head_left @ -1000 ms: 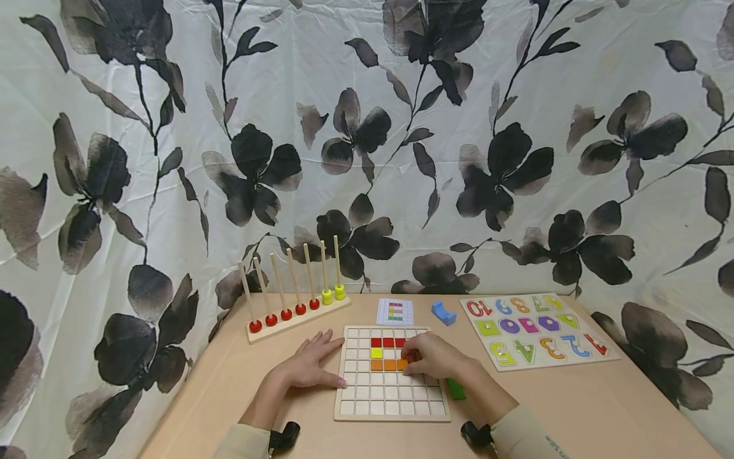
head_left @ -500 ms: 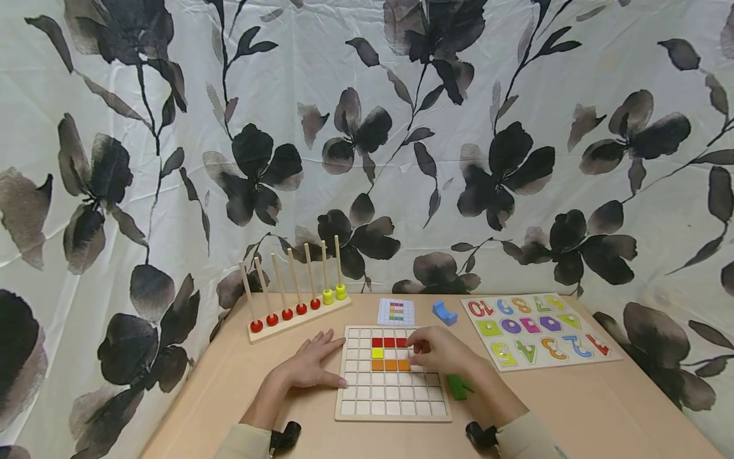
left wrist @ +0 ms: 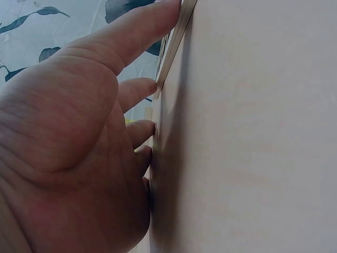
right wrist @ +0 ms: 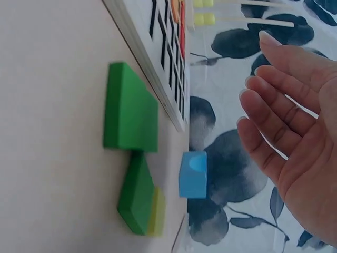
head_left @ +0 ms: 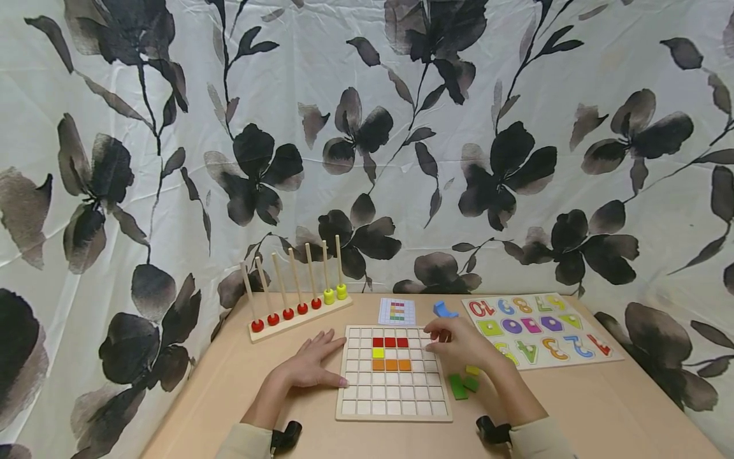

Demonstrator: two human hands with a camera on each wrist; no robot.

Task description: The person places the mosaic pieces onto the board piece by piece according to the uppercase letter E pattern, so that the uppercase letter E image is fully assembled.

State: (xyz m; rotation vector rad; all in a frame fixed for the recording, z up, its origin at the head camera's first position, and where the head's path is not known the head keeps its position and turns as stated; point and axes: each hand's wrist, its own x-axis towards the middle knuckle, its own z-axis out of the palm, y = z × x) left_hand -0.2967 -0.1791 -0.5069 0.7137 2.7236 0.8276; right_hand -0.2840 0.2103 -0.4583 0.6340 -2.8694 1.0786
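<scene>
A wooden grid board [head_left: 393, 419] lies on the table with a row of red tiles [head_left: 390, 342], a yellow tile [head_left: 378, 352] and a row of orange tiles [head_left: 391, 364] in its cells. My left hand [head_left: 306, 366] is spread flat on the table, thumb and fingertips at the board's left edge. Over the board's upper right side hovers my right hand [head_left: 459, 342], with loosely bent fingers [right wrist: 268, 103] and nothing between them. Below it, beside the board, lie green tiles [right wrist: 131, 110] and another yellow tile [head_left: 473, 370].
Behind the board are a printed pattern card [head_left: 397, 312] and a blue notched block [head_left: 444, 310]. A peg stand [head_left: 301, 317] with red and yellow beads stands at the back left. On the right lies a number puzzle board [head_left: 564, 366]. A floral curtain [head_left: 367, 191] hangs behind.
My right hand has lifted off the orange row and moved right to the board's edge, uncovering the loose green and yellow tiles. My left hand stays put.
</scene>
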